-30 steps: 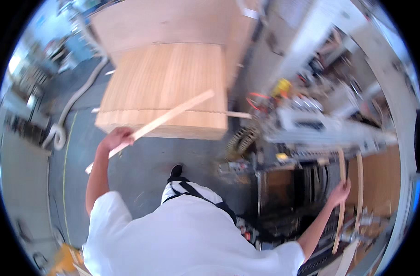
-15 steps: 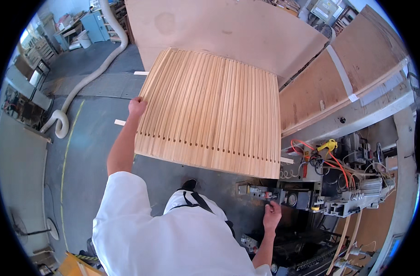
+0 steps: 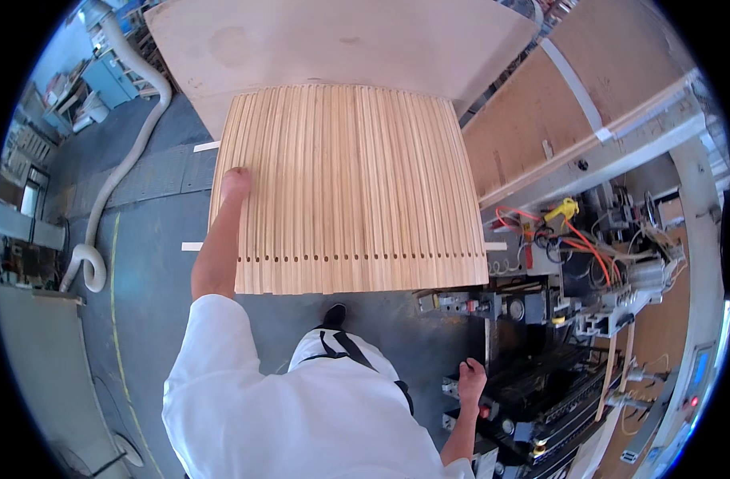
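Observation:
A wide row of pale wooden slats [image 3: 341,176] lies side by side in front of me, each slat grooved along its length. Small dark holes form a line across their near ends. My left hand [image 3: 236,182] rests on the left part of the row with its fingers closed. What those fingers grip, if anything, is hidden beneath the hand. Low on the right, my right hand [image 3: 471,379] hangs apart from the slats, its fingers curled in and nothing visible in them.
A large tan board [image 3: 341,48] stands behind the slats. At the right is a machine [image 3: 605,263] with orange hoses and a yellow air gun [image 3: 563,210]. Pale strips [image 3: 192,247] stick out from under the row. A ribbed duct [image 3: 133,152] runs along the floor at left.
The slats now appear squarer to me and further left in the view. My left hand has gone from the row's left edge onto its top. My right hand remains low and curled.

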`<state>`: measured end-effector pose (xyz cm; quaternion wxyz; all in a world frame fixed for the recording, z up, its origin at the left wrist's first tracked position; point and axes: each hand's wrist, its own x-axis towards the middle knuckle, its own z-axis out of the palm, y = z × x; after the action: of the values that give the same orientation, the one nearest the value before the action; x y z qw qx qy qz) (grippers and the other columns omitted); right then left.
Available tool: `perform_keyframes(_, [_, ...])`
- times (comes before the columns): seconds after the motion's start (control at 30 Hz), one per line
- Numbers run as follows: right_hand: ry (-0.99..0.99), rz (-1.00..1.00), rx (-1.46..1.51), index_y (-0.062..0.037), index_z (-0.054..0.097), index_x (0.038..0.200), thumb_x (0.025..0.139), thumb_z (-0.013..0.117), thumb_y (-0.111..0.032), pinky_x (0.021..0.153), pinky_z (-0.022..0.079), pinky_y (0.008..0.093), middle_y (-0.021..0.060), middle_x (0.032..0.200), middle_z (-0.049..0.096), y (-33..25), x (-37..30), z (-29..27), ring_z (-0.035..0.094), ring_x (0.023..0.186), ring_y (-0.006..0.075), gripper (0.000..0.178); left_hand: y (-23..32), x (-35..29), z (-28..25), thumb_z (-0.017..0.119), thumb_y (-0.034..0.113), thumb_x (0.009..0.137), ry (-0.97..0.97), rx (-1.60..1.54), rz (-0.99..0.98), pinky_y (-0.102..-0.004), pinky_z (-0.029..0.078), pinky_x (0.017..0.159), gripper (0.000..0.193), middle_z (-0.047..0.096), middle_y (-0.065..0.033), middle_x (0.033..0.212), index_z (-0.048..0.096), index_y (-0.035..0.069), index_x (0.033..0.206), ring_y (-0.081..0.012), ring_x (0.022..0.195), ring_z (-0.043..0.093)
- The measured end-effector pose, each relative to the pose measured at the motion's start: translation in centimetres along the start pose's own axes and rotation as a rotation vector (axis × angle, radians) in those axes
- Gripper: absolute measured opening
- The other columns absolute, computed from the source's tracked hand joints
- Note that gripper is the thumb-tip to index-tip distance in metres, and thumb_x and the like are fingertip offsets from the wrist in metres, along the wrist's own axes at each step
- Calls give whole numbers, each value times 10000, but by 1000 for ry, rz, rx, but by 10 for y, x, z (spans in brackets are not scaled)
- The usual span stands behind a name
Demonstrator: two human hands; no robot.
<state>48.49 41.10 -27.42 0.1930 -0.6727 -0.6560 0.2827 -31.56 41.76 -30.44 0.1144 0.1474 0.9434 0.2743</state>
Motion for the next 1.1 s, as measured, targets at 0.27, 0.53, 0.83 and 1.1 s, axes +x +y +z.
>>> perform_keyframes(0.27, [240,23,28,-3,635,1104,878,656,-143,798,515,395,185,1037,645,-17,-58,-27,636,911,343,267,20,-6,28,549,205,939,342,-139,663,-386,515,881,362,649,-177,1171,592,7,1238,-304,1051,632])
perform_keyframes(0.53, [724,220,-53,-40,596,1123,859,653,-131,825,510,434,166,1087,629,-29,-223,-128,617,982,379,285,189,-364,71,530,147,995,-568,-656,1048,-302,528,839,299,665,-147,1094,588,-37,1223,-211,986,647])
perform_keyframes(0.83, [1202,1114,-665,-27,639,1022,795,738,-151,963,456,425,169,1195,628,38,-594,-153,572,1132,355,277,206,-636,140,551,141,989,-1403,-357,1291,-258,515,819,273,673,-91,1095,606,-9,1211,-142,938,643])
perform_keyframes(1.1, [1361,1490,-150,-15,594,954,841,655,-140,738,492,357,122,818,634,-1,-752,-76,609,768,225,179,256,-769,201,616,201,950,-1350,-351,1798,-250,514,722,216,682,-23,913,682,69,1108,-100,815,611])
